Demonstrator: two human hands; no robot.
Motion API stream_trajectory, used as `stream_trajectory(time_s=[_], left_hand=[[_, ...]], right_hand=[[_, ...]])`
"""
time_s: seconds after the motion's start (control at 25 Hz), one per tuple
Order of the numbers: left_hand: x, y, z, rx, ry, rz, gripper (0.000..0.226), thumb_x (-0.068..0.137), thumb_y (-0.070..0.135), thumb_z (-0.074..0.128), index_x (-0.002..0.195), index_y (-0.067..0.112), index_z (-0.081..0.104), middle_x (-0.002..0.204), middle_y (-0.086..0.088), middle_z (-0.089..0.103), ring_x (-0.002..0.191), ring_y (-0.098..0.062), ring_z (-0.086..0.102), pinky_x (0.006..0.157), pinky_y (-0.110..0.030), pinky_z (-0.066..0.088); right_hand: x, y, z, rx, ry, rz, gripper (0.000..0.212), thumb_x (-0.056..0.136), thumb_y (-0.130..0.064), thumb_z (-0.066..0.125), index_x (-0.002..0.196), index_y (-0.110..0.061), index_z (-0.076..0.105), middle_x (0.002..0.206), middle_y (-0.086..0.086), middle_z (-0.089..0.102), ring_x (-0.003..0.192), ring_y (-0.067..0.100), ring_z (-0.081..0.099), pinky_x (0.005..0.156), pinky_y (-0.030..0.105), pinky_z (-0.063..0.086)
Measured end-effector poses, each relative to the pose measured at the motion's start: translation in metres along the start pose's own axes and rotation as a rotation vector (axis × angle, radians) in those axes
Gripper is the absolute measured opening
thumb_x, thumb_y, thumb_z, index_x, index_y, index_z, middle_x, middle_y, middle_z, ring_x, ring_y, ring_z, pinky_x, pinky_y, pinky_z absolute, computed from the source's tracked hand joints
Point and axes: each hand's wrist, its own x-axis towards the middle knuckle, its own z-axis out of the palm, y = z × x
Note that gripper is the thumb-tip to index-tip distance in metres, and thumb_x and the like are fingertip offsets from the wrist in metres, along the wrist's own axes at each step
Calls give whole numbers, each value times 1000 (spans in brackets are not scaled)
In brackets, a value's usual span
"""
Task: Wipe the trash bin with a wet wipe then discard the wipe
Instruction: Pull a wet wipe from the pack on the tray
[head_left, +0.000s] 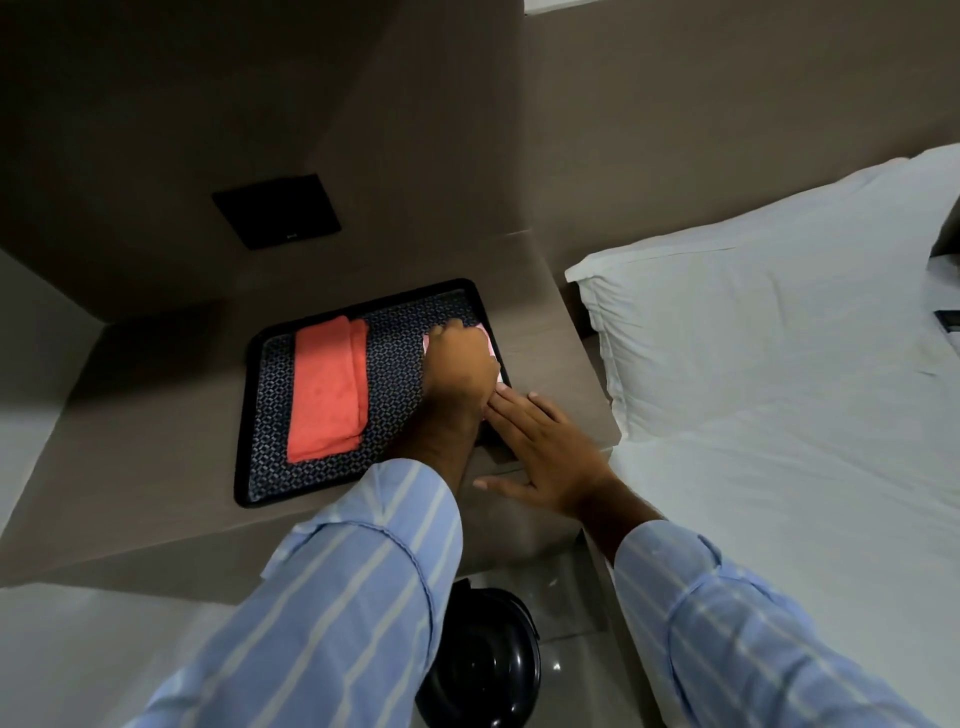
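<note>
A pink wet wipe pack (489, 341) lies at the right end of a black tray (243, 415) on a bedside shelf. My left hand (460, 361) covers most of the pack, with its fingers curled down onto the far end. My right hand (545, 452) lies flat with the fingers straight, and its fingertips touch the pack's near end. The black round trash bin (483, 670) stands on the floor below the shelf, partly hidden by my left sleeve. No loose wipe is visible.
A folded orange cloth (327, 389) lies on the left part of the tray's patterned mat. A dark wall plate (278, 210) sits on the wall behind. A bed with white sheets and a pillow (753, 291) is close on the right. The floor is glossy tile.
</note>
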Motion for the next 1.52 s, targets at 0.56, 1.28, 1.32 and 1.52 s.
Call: stream_trajectory(time_s=[0.56,1.28,1.32,1.52], left_hand=[[0,6,-5,-244,-10,-192,32,90,35,65,102,6,72,106,-16,71,98,-32,68,70,-33,50],[-14,-65,11,-457,-54,67,38,80,39,78,113,19,76,157,1,40,132,-23,53,106,-40,49],[-13,-64,12,-440,-72,78,42,78,41,81,114,19,75,160,1,36,135,-23,51,107,-42,48],[-14,-51,11,-379,-6,25,16,85,29,76,101,24,80,160,5,36,141,-24,40,109,-46,45]], right_hand=[[0,1,3,32,30,13,87,96,-71,34,162,-13,33,170,6,30,160,22,22,128,48,21],[-1,5,5,32,22,4,95,91,-78,41,161,-13,34,171,4,30,161,20,20,128,51,21],[-1,5,4,36,22,6,96,91,-78,41,161,-13,34,171,4,30,161,20,20,128,51,21],[0,4,2,39,-2,13,98,90,-80,36,163,-15,31,173,3,26,161,19,16,129,51,19]])
